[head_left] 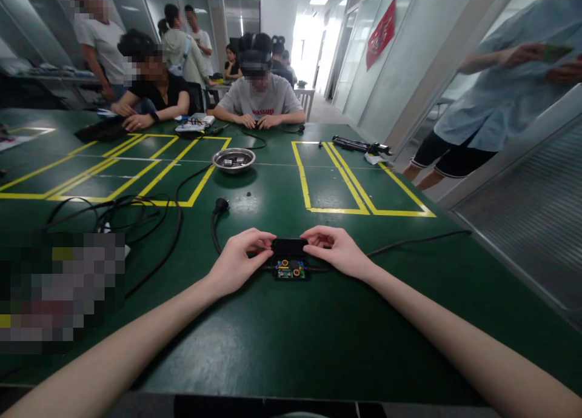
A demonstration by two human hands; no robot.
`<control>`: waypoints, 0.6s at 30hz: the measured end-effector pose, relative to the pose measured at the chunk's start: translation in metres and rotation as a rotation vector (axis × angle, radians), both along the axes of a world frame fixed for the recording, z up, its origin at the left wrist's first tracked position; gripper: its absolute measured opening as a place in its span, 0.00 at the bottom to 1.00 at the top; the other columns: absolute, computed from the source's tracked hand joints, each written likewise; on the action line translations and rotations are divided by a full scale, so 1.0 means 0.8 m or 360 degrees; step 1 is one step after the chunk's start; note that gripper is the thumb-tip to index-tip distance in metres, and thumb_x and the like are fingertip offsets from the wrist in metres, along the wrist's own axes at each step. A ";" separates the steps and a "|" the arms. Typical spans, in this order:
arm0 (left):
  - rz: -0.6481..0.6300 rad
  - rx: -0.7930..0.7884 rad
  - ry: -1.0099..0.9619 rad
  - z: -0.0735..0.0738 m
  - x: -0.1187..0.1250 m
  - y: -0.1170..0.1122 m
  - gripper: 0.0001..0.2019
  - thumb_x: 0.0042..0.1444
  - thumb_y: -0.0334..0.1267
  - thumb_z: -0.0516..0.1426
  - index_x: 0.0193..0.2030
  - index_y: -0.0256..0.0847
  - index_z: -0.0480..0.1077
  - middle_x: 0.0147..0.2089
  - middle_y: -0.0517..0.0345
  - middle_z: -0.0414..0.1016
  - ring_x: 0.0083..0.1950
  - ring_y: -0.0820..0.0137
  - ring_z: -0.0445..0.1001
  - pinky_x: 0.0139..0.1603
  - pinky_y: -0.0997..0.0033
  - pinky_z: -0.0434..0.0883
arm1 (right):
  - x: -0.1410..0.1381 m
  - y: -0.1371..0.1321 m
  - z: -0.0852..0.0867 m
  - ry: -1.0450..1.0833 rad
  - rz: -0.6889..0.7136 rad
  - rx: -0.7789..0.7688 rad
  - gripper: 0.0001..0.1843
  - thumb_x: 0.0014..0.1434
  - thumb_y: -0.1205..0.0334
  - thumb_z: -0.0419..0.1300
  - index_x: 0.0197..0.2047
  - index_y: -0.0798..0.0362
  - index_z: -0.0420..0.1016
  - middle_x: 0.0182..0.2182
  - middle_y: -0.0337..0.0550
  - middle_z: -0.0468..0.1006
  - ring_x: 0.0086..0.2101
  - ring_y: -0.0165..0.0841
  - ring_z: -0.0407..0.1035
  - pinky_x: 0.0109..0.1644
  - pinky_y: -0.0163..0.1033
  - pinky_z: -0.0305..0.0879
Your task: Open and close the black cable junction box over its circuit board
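Observation:
A small black box (290, 247) lies on the green table (291, 339) in front of me. Its near half is uncovered and shows a green circuit board (290, 270) with orange rings. My left hand (239, 260) pinches the box's left end with curled fingers. My right hand (339, 250) grips the right end in the same way. A thin black cable (409, 241) runs from the box to the right. A black power plug (221, 205) on a cord lies just beyond my left hand.
A steel bowl (233, 159) with metal parts stands further back. Yellow tape (336, 182) marks rectangles on the table. Tangled black cables (122, 215) lie at the left. Several people sit and stand at the far side. A person stands behind glass at the right (500, 97).

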State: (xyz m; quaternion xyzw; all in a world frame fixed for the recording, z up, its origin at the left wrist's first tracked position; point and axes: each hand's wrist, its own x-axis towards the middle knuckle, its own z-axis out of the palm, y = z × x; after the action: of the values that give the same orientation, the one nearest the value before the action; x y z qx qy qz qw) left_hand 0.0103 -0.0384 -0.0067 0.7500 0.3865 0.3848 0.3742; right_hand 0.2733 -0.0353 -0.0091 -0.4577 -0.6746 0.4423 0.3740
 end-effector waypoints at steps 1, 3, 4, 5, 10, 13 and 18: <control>-0.0002 0.0005 0.0001 0.000 0.000 0.000 0.11 0.59 0.34 0.61 0.48 0.40 0.78 0.42 0.54 0.78 0.42 0.67 0.80 0.45 0.65 0.81 | 0.000 0.000 0.000 -0.0002 0.0002 0.0003 0.18 0.53 0.51 0.70 0.42 0.54 0.82 0.31 0.41 0.80 0.30 0.31 0.70 0.35 0.38 0.69; -0.0004 0.0019 0.0006 0.002 0.000 0.000 0.10 0.60 0.34 0.60 0.48 0.39 0.78 0.42 0.54 0.79 0.42 0.67 0.80 0.45 0.65 0.81 | 0.001 0.000 0.000 0.0000 0.0007 -0.0001 0.17 0.55 0.50 0.69 0.42 0.53 0.82 0.31 0.41 0.80 0.30 0.31 0.71 0.35 0.39 0.70; -0.0004 0.0029 0.0013 0.003 0.000 -0.001 0.10 0.61 0.34 0.59 0.48 0.39 0.78 0.42 0.54 0.79 0.41 0.67 0.80 0.45 0.65 0.80 | 0.001 -0.001 0.001 0.0002 0.0010 -0.0005 0.17 0.56 0.49 0.68 0.42 0.53 0.82 0.31 0.41 0.80 0.30 0.32 0.71 0.36 0.39 0.70; -0.0002 0.0039 0.0023 0.004 0.000 -0.001 0.10 0.63 0.34 0.58 0.48 0.38 0.78 0.41 0.53 0.79 0.41 0.67 0.80 0.45 0.65 0.80 | 0.001 -0.001 0.001 0.0003 0.0010 -0.0007 0.17 0.58 0.49 0.66 0.42 0.53 0.82 0.31 0.42 0.80 0.30 0.32 0.72 0.36 0.39 0.71; 0.0000 0.0041 0.0044 0.008 -0.001 -0.001 0.13 0.67 0.35 0.52 0.46 0.37 0.78 0.40 0.53 0.79 0.40 0.67 0.81 0.42 0.67 0.78 | 0.002 -0.001 0.002 -0.0029 -0.0015 0.0041 0.16 0.60 0.48 0.65 0.41 0.52 0.82 0.36 0.44 0.82 0.29 0.31 0.71 0.33 0.38 0.71; -0.0010 0.0052 0.0033 0.011 -0.001 -0.002 0.13 0.67 0.35 0.51 0.46 0.38 0.78 0.40 0.53 0.80 0.40 0.67 0.80 0.43 0.67 0.78 | 0.002 -0.002 0.002 0.0037 0.0001 0.0007 0.16 0.59 0.47 0.66 0.41 0.52 0.81 0.38 0.44 0.83 0.29 0.31 0.72 0.35 0.39 0.74; 0.0030 0.0153 0.0124 0.016 0.000 -0.004 0.13 0.68 0.35 0.51 0.45 0.40 0.78 0.39 0.54 0.80 0.41 0.66 0.78 0.48 0.63 0.76 | 0.004 -0.002 0.004 0.0168 0.0080 -0.0113 0.18 0.55 0.46 0.70 0.40 0.53 0.80 0.34 0.43 0.83 0.31 0.32 0.77 0.41 0.43 0.79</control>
State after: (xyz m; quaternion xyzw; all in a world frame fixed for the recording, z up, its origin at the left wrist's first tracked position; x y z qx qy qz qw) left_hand 0.0099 -0.0418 0.0060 0.7780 0.3888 0.3770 0.3187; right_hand 0.2763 -0.0371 -0.0062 -0.4297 -0.6491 0.4986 0.3814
